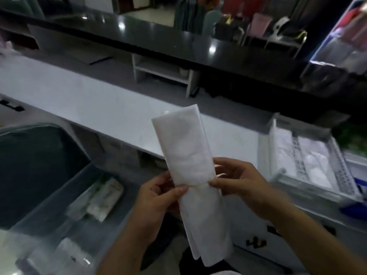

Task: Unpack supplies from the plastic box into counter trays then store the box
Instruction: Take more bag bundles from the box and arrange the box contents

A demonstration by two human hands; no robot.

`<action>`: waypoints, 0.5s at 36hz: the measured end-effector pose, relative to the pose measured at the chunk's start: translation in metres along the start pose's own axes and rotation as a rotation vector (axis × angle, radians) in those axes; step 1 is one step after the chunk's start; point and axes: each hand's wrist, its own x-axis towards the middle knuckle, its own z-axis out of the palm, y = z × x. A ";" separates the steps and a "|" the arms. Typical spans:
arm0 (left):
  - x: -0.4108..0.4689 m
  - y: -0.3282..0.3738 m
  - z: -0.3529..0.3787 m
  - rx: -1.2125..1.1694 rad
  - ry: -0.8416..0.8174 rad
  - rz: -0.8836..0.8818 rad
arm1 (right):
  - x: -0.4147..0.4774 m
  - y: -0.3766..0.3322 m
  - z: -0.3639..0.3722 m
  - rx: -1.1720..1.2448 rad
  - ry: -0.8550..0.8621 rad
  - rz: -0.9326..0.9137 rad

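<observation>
A long white packet of folded plastic-wrapped supplies (184, 147) is held upright in front of me, over the edge of the white counter. My left hand (158, 197) pinches its middle from the left, and my right hand (240, 183) pinches the same spot from the right. The clear plastic box (59, 197) stands at the lower left with a green-and-white pack (105, 197) lying inside. A white counter tray (341, 161) at the right holds white packets in its compartments.
The white counter (89, 108) runs from left to right under a dark raised ledge (178, 42). A small white shelf unit (162, 72) stands at the back. A dark green chair back (29, 167) is at the left. Drawer handles (256, 243) show below the counter.
</observation>
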 end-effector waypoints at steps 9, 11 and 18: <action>0.045 -0.011 0.093 0.119 -0.007 -0.010 | -0.005 0.014 -0.094 -0.025 0.055 -0.134; 0.065 -0.020 0.120 0.168 -0.012 -0.018 | -0.001 0.021 -0.123 -0.069 0.086 -0.143; 0.149 -0.048 0.247 0.319 -0.177 -0.029 | 0.003 0.040 -0.266 0.017 0.228 -0.082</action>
